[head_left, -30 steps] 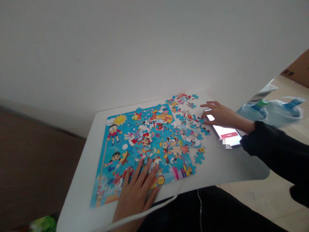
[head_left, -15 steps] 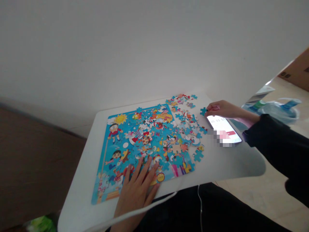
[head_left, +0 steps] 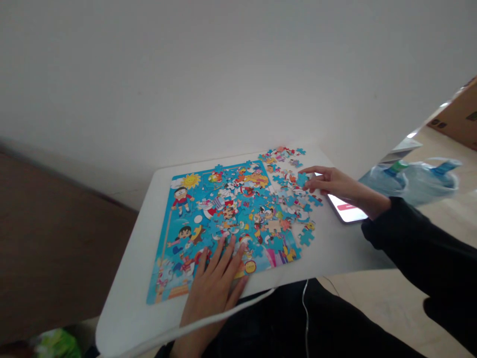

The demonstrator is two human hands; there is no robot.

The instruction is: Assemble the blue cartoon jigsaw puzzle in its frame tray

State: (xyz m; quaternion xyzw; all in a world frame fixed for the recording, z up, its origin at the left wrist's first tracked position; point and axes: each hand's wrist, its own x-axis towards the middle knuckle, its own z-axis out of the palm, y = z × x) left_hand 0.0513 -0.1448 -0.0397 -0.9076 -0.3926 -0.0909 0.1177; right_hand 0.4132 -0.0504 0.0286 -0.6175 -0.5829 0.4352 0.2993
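Observation:
My left hand (head_left: 213, 286) lies flat with its fingers spread over the lower edge of a cartoon jigsaw puzzle board (head_left: 163, 243). My right hand (head_left: 330, 185) pinches a blue puzzle piece (head_left: 302, 179) between thumb and fingers, above the right side of the loose pieces. Scattered puzzle pieces (head_left: 306, 236) lie along the board's right side and upper right corner, some overlapping the board. Below my right hand and forearm is a phone (head_left: 345, 209) with a lit screen, partly hidden.
A white table (head_left: 128, 278) stands against a pale wall (head_left: 223, 84). White cables (head_left: 223, 314) cross near my left wrist and lap. Large clear water bottles (head_left: 428, 179) and a cardboard box (head_left: 454, 117) are on the floor at right. A green bag (head_left: 57, 343) is at lower left.
My right hand has moved left with the blue puzzle piece, from above the phone toward the loose pieces. My left hand stays on the board. The view has shifted slightly.

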